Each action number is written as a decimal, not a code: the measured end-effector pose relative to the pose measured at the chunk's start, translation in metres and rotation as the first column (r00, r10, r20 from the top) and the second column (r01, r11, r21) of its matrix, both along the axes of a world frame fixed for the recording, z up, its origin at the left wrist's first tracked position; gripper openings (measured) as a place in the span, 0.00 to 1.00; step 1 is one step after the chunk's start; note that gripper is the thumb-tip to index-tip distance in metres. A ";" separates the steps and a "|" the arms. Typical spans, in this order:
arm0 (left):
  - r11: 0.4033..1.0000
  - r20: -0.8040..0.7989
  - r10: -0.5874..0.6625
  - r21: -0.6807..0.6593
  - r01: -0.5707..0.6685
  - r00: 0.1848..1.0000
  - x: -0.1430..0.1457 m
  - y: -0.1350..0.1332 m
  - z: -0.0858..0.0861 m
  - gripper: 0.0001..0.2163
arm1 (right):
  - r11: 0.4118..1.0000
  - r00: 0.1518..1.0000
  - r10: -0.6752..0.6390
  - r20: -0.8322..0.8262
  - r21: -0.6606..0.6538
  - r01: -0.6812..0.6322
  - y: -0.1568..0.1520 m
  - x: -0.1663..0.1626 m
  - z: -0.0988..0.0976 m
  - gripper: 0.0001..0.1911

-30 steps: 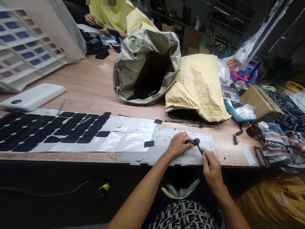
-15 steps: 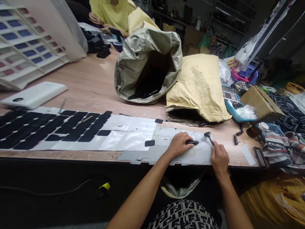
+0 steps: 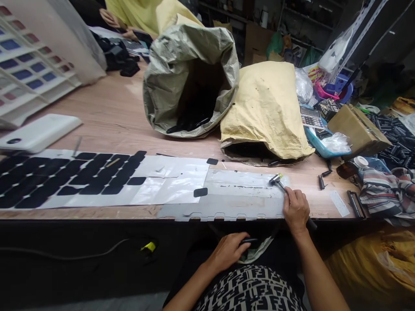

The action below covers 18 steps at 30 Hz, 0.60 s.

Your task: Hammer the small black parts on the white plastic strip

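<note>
My right hand (image 3: 296, 210) is closed round the handle of a small hammer (image 3: 276, 179). The hammer's metal head rests on or just above the right part of a grey sheet (image 3: 240, 207) on the table. Below the table edge, over my lap, my left hand (image 3: 229, 249) grips a slim black tube-like piece (image 3: 249, 240) between thumb and fingers. Behind that hand shows the pale rim of a bag (image 3: 266, 248). I cannot make out what the black piece is exactly.
White paper with black rounded patches (image 3: 113, 172) covers the table's left. A grey sack (image 3: 158, 86) of dark pieces and a yellow sack (image 3: 262, 103) stand behind. Small black parts (image 3: 320, 182), a brown bottle (image 3: 348, 169) and a cardboard box (image 3: 359, 129) lie right. Another person's hands (image 3: 112, 19) show at the back.
My left hand has drawn the black piece off the grey sheet, down and toward me below the table edge. The hammer head has shifted slightly left. The whole view has turned a little.
</note>
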<state>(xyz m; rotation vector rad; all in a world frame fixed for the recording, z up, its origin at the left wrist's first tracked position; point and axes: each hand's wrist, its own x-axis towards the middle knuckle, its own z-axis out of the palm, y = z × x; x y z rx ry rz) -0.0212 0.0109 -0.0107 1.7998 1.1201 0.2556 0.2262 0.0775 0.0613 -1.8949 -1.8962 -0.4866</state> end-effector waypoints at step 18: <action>0.881 0.075 0.177 0.432 -0.192 0.981 0.007 0.171 0.132 0.15 | 1.000 1.000 0.005 -0.005 0.006 -0.005 0.000 -0.001 0.000 0.16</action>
